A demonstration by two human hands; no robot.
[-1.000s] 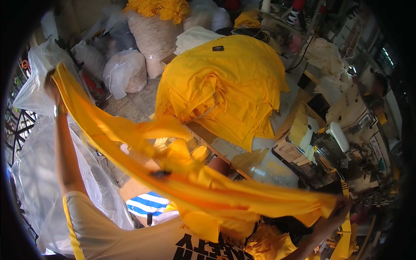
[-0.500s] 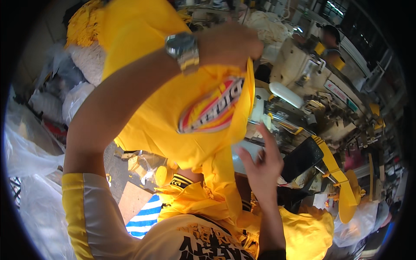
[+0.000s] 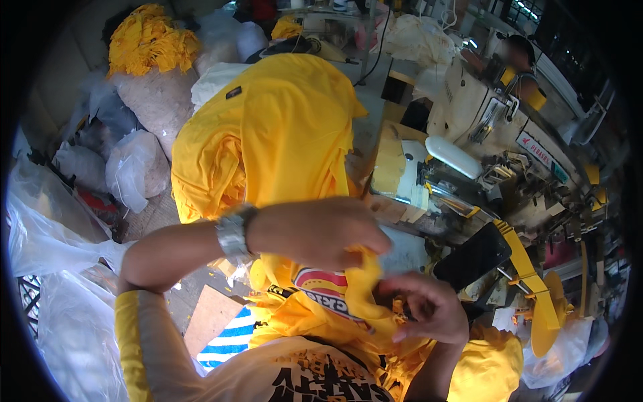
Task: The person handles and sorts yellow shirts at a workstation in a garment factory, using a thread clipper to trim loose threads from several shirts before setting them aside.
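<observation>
My left hand [image 3: 318, 233], with a metal watch on its wrist, reaches across in front of me. Its fingers are closed on the edge of a yellow shirt [image 3: 372, 285], which hangs down over my lap. A red, white and dark print shows on the cloth below that hand. Close by on the right is my right hand [image 3: 432, 309], its fingers bent and its thumb apart from them. Its fingertips are blurred beside the shirt, and I see no cloth gripped there. A large heap of yellow shirts [image 3: 288, 127] stands just beyond my left hand.
On the right stands an industrial sewing machine [image 3: 462, 107] with a white rounded part [image 3: 454, 157]. A dark phone [image 3: 474, 254] is mounted near my right hand. Plastic bags [image 3: 137, 167] crowd the left, beside a sack [image 3: 144, 100] topped with yellow cloth. Another person [image 3: 516, 60] is at the far right.
My left hand has come down and towards me, bringing the raised shirt to my lap and uncovering the yellow heap. My right hand has lowered slightly, and its fingers have bent.
</observation>
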